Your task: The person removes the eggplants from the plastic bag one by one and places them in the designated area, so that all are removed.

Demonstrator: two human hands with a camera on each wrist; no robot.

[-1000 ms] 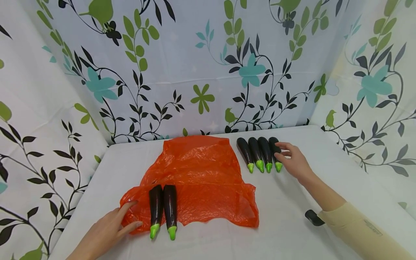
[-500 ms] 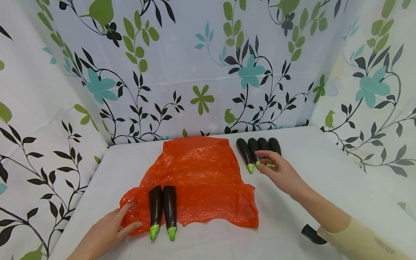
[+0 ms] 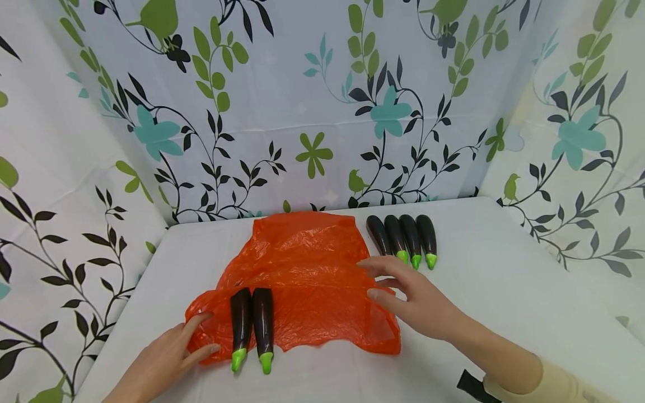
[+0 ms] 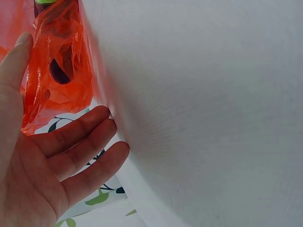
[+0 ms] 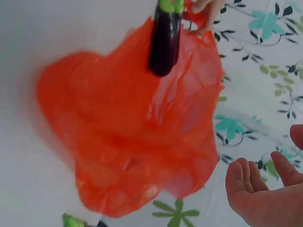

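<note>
An orange-red plastic bag (image 3: 327,313) lies flat, its upper part reaching toward the back edge of the table. Two dark purple eggplants (image 3: 263,319) with bright green stems rest side by side on its front left part, stems toward the person. My left hand (image 3: 163,358) touches the bag's left edge, fingers spread; in the left wrist view its fingers (image 4: 85,142) are nearly straight and hold nothing. Over the bag's right side hovers my right hand (image 3: 413,296), fingers loosely bent and nothing in them. Several more eggplants (image 3: 427,238) stand in a row beyond it, one stem hidden by the hand.
A white cloth-covered table (image 3: 504,268) lies beneath everything. Patterned curtains (image 3: 312,101) with leaves and flowers hang behind and at both sides. A black strap (image 3: 473,386) shows by the right sleeve (image 3: 544,386).
My right hand has moved from beside the rightmost eggplant of the back row, leftward and toward the person, to over the bag. The left hand and the eggplants have stayed put.
</note>
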